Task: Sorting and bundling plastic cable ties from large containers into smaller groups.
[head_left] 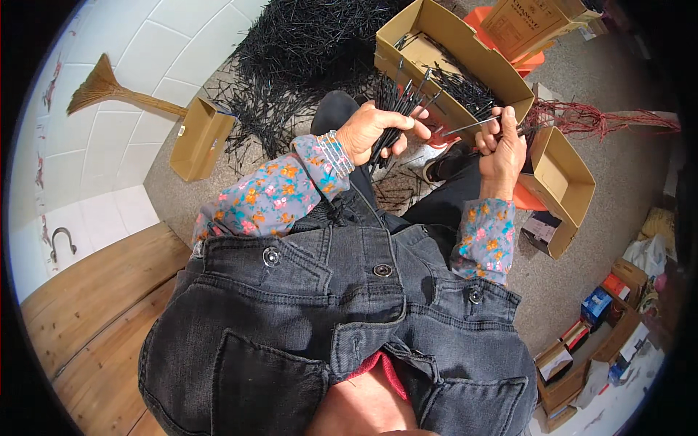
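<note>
My left hand (366, 132) is closed round a bundle of thin black sticks (408, 98), whose ends stick out above and below the fingers. To its right, my right hand (500, 156) pinches one thin black stick (467, 128) that points left toward the bundle. What the sticks are made of I cannot make out. Just beyond both hands stands a long open cardboard box (502, 62) with more black sticks (465, 89) lying in it. A large heap of similar black sticks (305, 47) covers the floor ahead on the left, with loose ones scattered round it.
A straw broom (131, 96) leans over a small cardboard box (195, 149) by the tiled wall. Red twiggy strands (582, 120) and another open box (567, 171) lie at the right. A carton (520, 25) stands far right; a wooden bench (102, 298) is at near left.
</note>
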Available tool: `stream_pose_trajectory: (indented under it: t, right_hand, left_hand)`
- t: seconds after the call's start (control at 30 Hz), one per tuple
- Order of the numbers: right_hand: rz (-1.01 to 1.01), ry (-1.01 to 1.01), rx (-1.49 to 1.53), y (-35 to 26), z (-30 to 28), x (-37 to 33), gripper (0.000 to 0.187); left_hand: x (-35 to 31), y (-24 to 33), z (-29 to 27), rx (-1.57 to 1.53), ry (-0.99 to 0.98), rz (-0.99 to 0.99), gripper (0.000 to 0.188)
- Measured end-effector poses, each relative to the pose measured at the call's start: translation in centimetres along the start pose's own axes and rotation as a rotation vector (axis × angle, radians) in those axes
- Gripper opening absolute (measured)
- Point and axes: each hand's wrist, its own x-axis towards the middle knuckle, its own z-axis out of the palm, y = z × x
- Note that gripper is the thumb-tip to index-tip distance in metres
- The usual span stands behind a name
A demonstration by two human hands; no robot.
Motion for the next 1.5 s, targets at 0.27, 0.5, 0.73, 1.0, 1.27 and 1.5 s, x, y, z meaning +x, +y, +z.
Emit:
stream_pose_trajectory:
  t: [0.27, 0.5, 0.73, 1.0, 1.27, 1.5]
  right_hand:
    - [0.163, -0.18, -0.263, 1.4, 2.5, -0.3, 0.016]
    - [0.305, -0.289, -0.426, 0.9, 5.1, -0.8, 0.013]
    - [0.338, -0.318, -0.348, 0.7, 3.5, -0.2, 0.012]
    - [0.453, -0.477, -0.261, -0.4, 3.0, 0.3, 0.012]
    - [0.35, -0.365, -0.535, 0.7, 4.5, -0.2, 0.013]
    - [0.29, -0.304, -0.672, 1.1, 5.7, -0.8, 0.017]
  left_hand:
    - [0.0, -0.3, 0.1, 0.031, 0.027, -0.027, 0.028]
    - [0.1, -0.7, -0.1, 0.086, 0.024, 0.021, 0.027]
    - [-0.2, -0.1, 0.3, 0.091, 0.021, -0.009, 0.03]
    - [-0.1, -0.1, -0.2, 0.053, -0.057, -0.097, 0.033]
    - [0.0, -0.5, -0.3, 0.146, -0.115, -0.107, 0.033]
    - [0.6, -1.1, -1.4, 0.018, -0.202, -0.156, 0.028]
